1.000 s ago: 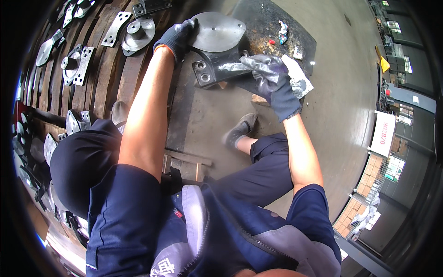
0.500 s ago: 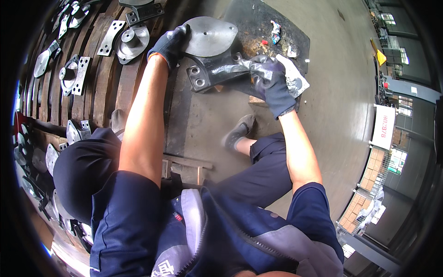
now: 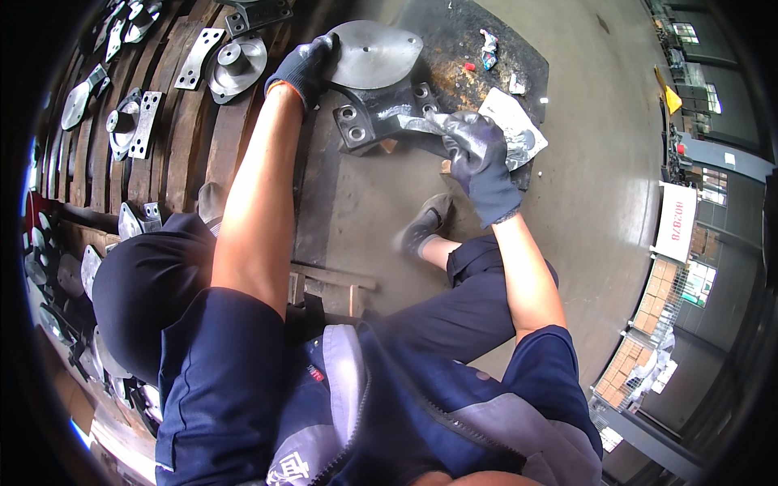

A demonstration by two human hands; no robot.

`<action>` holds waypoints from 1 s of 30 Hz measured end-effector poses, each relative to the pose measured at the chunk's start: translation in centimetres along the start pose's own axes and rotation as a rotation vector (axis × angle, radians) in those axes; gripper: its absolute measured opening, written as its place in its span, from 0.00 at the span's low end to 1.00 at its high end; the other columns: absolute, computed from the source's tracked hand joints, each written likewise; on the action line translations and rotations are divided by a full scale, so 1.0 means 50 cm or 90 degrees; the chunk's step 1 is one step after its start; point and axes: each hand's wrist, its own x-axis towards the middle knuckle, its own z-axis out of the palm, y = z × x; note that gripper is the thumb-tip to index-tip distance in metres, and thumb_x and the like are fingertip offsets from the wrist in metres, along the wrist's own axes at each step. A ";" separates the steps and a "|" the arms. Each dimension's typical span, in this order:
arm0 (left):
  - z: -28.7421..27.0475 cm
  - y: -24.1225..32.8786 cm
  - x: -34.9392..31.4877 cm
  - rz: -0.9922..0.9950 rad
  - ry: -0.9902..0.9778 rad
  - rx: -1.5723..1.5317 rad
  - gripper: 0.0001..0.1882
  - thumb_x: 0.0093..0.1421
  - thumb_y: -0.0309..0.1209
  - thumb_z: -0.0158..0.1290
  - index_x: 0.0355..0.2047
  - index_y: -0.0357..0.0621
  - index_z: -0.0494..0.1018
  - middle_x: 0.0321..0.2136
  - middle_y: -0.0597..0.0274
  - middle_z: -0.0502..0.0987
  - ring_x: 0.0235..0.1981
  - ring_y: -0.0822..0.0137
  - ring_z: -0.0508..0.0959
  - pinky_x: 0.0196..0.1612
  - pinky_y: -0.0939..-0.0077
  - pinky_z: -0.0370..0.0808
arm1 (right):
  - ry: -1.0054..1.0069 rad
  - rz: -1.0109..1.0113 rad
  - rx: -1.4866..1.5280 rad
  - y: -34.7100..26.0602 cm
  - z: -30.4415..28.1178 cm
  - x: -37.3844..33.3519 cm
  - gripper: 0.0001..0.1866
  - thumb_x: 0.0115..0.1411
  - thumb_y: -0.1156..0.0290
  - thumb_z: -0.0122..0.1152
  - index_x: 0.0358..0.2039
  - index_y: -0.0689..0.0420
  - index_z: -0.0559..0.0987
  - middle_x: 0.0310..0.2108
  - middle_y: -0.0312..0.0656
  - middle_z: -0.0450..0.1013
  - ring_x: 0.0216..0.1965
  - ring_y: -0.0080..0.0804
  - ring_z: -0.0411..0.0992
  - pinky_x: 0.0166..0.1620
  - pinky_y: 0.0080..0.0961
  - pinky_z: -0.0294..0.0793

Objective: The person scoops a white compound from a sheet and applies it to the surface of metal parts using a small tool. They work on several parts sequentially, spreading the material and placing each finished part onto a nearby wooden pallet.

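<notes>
My left hand (image 3: 305, 71), in a dark glove, is closed round the left edge of a grey metal plate (image 3: 375, 57). The plate has rounded sides and a small centre hole. Joined to its underside, or lying against it, is a dark bracket (image 3: 381, 113) with paired bolt holes at its ends; which one I cannot tell. My right hand (image 3: 476, 146), also gloved, is closed on a flat grey strip (image 3: 420, 124) whose kind I cannot make out. The strip's far end reaches the bracket's near edge. A black board (image 3: 506, 49) lies beneath the part.
On the left, a wooden pallet (image 3: 203, 134) bears several metal flange plates (image 3: 235, 69) and drilled bars (image 3: 198, 58). The black board carries a white sheet (image 3: 519, 130), a crumpled wrapper (image 3: 489, 50) and a small red piece (image 3: 469, 66). My foot (image 3: 425, 223) rests on the floor nearby.
My right hand has drawn back slightly toward me with the strip, uncovering more of the white sheet and the bracket's right-hand holes. My left hand keeps its hold on the plate.
</notes>
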 end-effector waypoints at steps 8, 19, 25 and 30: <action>-0.002 -0.006 0.006 0.031 -0.013 0.084 0.14 0.69 0.37 0.45 0.49 0.43 0.72 0.42 0.41 0.80 0.45 0.43 0.81 0.45 0.58 0.78 | -0.053 0.078 -0.030 -0.028 -0.002 0.028 0.13 0.59 0.83 0.54 0.43 0.62 0.83 0.26 0.39 0.75 0.23 0.21 0.71 0.27 0.19 0.68; 0.010 -0.004 0.003 -0.026 0.002 0.071 0.23 0.73 0.45 0.37 0.53 0.43 0.74 0.47 0.41 0.79 0.49 0.44 0.79 0.49 0.60 0.77 | -0.001 0.634 0.591 -0.097 0.026 -0.051 0.17 0.67 0.80 0.53 0.56 0.58 0.76 0.36 0.35 0.77 0.26 0.11 0.63 0.29 0.11 0.65; 0.009 0.006 0.010 -0.111 -0.029 -0.023 0.22 0.73 0.44 0.38 0.53 0.44 0.74 0.49 0.43 0.79 0.50 0.46 0.79 0.50 0.60 0.76 | 0.107 0.678 0.555 -0.156 0.071 -0.044 0.14 0.64 0.81 0.53 0.49 0.58 0.77 0.35 0.35 0.77 0.25 0.13 0.64 0.28 0.13 0.65; -0.001 0.013 0.002 -0.084 -0.011 0.005 0.24 0.72 0.47 0.38 0.52 0.44 0.75 0.48 0.43 0.79 0.50 0.45 0.79 0.52 0.60 0.74 | 0.164 0.673 0.544 -0.181 0.099 -0.030 0.10 0.66 0.82 0.53 0.45 0.57 0.77 0.33 0.34 0.76 0.23 0.13 0.63 0.26 0.12 0.63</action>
